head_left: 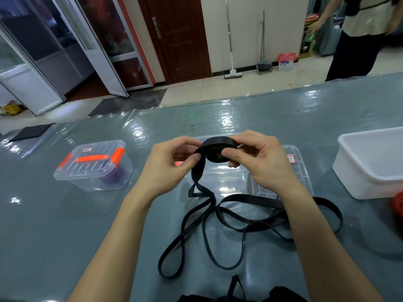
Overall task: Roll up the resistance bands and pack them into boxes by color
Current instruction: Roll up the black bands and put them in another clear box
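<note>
A black resistance band is partly wound into a flat roll, held up above the table. My right hand grips the roll between thumb and fingers. My left hand pinches the band's loose strap right beside the roll. The rest of the black band trails down and lies in tangled loops on the grey table. An open clear box stands just behind my hands, its clear lid lying to its right. A closed clear box with orange latches, holding a purple roll, sits at the left.
A white tub stands at the right, with something red at the frame edge beside it. A dark bag lies at the near edge. A black cloth lies at the far left. A person stands beyond the table.
</note>
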A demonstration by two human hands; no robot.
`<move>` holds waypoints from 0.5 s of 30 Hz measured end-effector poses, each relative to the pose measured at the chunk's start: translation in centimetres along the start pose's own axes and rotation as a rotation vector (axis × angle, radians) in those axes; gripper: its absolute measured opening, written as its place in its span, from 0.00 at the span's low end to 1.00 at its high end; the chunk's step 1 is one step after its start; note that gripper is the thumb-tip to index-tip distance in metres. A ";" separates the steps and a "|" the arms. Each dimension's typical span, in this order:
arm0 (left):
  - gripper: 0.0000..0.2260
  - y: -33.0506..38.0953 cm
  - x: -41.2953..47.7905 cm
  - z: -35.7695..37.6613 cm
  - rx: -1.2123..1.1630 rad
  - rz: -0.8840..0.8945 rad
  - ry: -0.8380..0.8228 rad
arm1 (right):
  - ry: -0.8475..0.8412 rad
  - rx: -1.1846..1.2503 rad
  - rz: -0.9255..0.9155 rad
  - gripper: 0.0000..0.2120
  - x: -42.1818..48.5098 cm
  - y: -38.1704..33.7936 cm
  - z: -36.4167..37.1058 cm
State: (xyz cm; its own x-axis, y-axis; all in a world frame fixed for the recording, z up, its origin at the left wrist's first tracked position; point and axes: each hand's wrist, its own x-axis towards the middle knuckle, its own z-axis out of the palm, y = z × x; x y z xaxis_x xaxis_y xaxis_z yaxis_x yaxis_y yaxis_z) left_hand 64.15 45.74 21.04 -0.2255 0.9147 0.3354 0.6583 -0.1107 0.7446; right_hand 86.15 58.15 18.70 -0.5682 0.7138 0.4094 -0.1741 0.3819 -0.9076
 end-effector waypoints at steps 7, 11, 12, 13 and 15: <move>0.11 -1.1 0.2 0.3 -0.050 0.020 -0.030 | 0.028 -0.003 0.003 0.10 0.0 0.4 -0.1; 0.12 -1.4 0.6 0.5 -0.290 -0.024 -0.074 | 0.055 0.082 0.016 0.08 0.1 0.1 -0.1; 0.12 -1.4 0.7 0.6 -0.332 -0.022 -0.071 | 0.067 0.107 0.014 0.08 0.2 0.0 0.0; 0.12 -1.3 0.9 0.7 -0.369 -0.016 -0.050 | 0.083 0.131 0.011 0.09 0.4 -0.2 0.2; 0.10 -0.3 1.6 0.3 -0.429 0.017 0.067 | 0.124 0.214 0.001 0.09 1.2 -0.9 0.8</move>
State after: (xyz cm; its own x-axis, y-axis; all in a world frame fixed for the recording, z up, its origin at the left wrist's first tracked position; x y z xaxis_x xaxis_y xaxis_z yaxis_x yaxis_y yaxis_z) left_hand 63.76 47.32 21.17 -0.2725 0.8859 0.3753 0.3073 -0.2895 0.9065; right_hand 85.03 58.19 19.93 -0.4672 0.7860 0.4049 -0.3473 0.2580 -0.9016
